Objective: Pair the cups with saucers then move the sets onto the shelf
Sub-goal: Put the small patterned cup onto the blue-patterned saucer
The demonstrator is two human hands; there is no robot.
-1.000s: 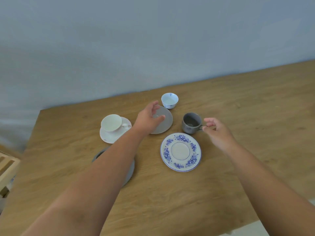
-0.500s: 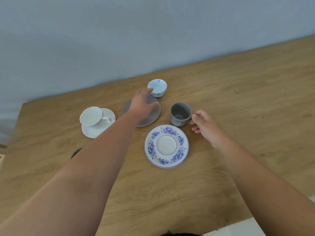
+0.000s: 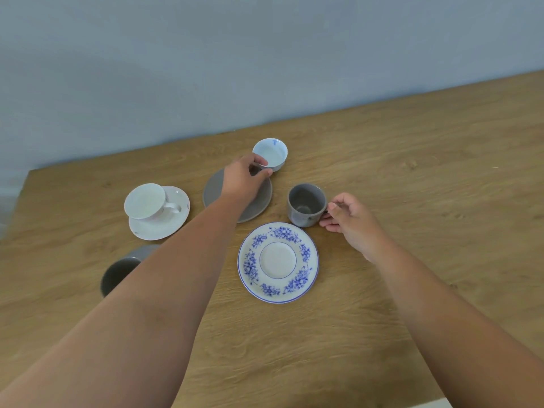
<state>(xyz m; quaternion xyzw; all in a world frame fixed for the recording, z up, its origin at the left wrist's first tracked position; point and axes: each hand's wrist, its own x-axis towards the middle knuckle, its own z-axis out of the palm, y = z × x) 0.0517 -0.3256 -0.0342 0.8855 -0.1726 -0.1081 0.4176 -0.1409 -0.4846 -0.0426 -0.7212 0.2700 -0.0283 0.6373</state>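
A small white-and-blue cup (image 3: 272, 153) stands at the back of the wooden table (image 3: 412, 172). My left hand (image 3: 243, 178) reaches over a plain grey saucer (image 3: 215, 192), its thumb and fingers closing on that cup's near side. A grey cup (image 3: 306, 204) stands to the right; my right hand (image 3: 348, 220) pinches its handle. In front lies a blue-flowered saucer (image 3: 278, 262), bare. A white cup (image 3: 147, 201) sits tilted on a white saucer (image 3: 173, 222) at the left. Another grey cup (image 3: 117, 273) shows beside my left forearm, partly hidden.
A blue-grey wall (image 3: 265, 54) runs along the table's far edge. The table's left edge lies close to the white set. The table's front right corner ends over a pale floor (image 3: 441, 403).
My left hand moved from the grey saucer forward to the small white-and-blue cup. My right hand closed in on the grey cup's handle. The camera shifted.
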